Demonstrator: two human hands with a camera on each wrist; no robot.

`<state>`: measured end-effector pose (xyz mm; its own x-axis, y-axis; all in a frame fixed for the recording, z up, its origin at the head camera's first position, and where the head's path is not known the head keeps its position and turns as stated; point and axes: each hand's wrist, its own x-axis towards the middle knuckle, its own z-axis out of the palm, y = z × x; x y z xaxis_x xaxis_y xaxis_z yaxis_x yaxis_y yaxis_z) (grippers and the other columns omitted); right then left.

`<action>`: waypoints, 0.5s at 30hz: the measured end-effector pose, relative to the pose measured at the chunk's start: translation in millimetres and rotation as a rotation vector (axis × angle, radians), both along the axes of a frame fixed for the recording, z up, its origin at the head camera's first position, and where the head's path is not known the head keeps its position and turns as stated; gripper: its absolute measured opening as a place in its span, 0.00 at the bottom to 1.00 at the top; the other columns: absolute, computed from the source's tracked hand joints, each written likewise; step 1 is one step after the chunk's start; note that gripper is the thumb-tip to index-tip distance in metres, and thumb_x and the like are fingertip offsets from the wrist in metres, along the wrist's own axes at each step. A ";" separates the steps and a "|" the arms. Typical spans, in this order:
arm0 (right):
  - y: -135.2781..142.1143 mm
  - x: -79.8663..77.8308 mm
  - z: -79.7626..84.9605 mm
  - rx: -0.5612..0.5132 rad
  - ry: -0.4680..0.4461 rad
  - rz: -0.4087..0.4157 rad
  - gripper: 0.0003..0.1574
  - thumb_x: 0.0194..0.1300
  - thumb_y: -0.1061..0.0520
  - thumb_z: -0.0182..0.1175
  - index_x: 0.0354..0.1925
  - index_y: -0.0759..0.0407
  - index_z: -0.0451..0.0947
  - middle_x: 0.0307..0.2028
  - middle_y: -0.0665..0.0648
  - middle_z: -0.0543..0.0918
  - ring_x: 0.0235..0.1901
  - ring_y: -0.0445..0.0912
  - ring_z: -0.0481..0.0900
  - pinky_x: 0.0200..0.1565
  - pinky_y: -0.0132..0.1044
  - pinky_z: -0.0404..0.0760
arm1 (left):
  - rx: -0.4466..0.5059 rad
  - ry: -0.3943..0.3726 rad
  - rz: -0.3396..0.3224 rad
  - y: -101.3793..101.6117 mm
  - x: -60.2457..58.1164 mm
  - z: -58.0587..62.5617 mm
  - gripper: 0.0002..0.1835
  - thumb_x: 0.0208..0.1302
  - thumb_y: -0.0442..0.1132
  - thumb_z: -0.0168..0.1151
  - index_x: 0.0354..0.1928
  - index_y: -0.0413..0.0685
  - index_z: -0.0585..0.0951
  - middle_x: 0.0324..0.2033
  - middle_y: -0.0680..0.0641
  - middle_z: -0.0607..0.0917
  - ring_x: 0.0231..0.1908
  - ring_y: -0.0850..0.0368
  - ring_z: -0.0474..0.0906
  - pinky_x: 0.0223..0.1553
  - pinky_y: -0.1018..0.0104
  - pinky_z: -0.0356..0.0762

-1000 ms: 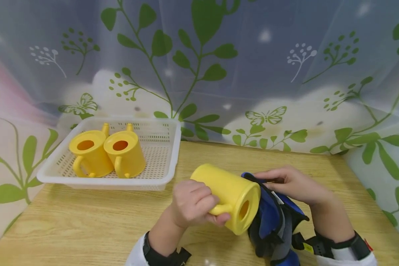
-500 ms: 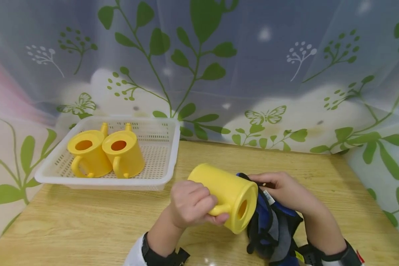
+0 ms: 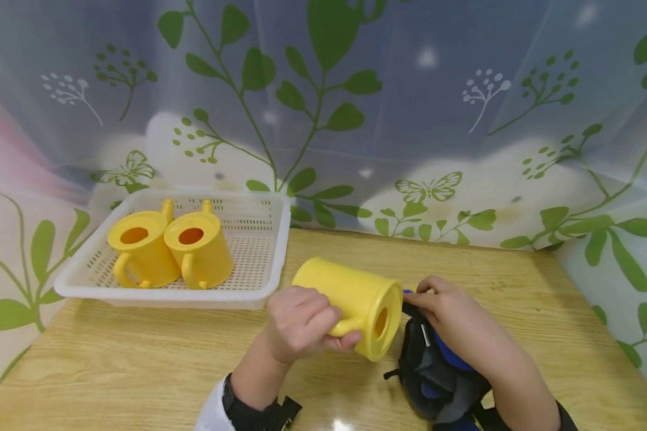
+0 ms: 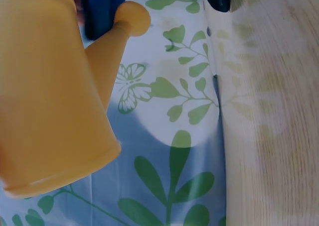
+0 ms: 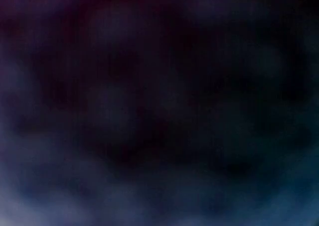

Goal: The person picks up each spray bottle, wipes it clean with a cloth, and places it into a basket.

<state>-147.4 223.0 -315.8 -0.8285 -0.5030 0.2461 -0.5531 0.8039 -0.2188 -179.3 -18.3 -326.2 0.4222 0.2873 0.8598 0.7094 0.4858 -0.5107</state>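
In the head view my left hand (image 3: 302, 323) grips a yellow watering can (image 3: 350, 296) by its handle. The can lies tilted on its side in the air, its round opening toward the lower right. In the left wrist view its body (image 4: 47, 96) and the spout's round end (image 4: 133, 18) show, with dark blue fabric close behind. My right hand (image 3: 444, 308) pinches the top edge of a blue, black and grey fabric item (image 3: 428, 371), right beside the can's open end. A small white tag shows on the fabric. The right wrist view is dark and blurred.
Left of my hands, a white perforated plastic basket (image 3: 248, 293) stands on the wooden table (image 3: 140, 359). Inside it are two more yellow watering cans (image 3: 148, 254), upright side by side. A leaf-patterned curtain (image 3: 356, 149) hangs at the table's back edge.
The held watering can has shifted slightly left and up. My right hand has drawn the fabric's edge upward, and the bundle sits more upright, with a gap from the can.
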 end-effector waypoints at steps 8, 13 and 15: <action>6.9 -0.5 6.9 0.040 0.102 -0.164 0.21 0.57 0.72 0.54 0.49 0.60 0.77 0.36 0.63 0.73 0.25 0.47 0.70 0.23 0.34 0.70 | 0.029 -0.016 -0.028 -2.3 1.4 4.8 0.23 0.63 0.49 0.52 0.12 0.52 0.65 0.07 0.59 0.64 0.09 0.69 0.56 0.12 0.81 0.56; 6.1 -2.6 2.3 0.041 0.166 -0.073 0.24 0.54 0.74 0.55 0.46 0.55 0.79 0.34 0.59 0.74 0.30 0.49 0.73 0.28 0.38 0.74 | -0.008 0.009 -0.037 2.0 2.8 3.4 0.20 0.60 0.49 0.54 0.12 0.52 0.67 0.07 0.59 0.66 0.10 0.69 0.59 0.12 0.81 0.58; 2.8 -2.5 -0.3 0.035 0.164 -0.023 0.21 0.53 0.74 0.56 0.42 0.56 0.80 0.33 0.56 0.75 0.31 0.48 0.74 0.30 0.38 0.76 | -0.027 0.014 -0.037 5.1 4.4 3.5 0.20 0.60 0.49 0.53 0.12 0.52 0.67 0.08 0.60 0.66 0.10 0.70 0.59 0.12 0.81 0.57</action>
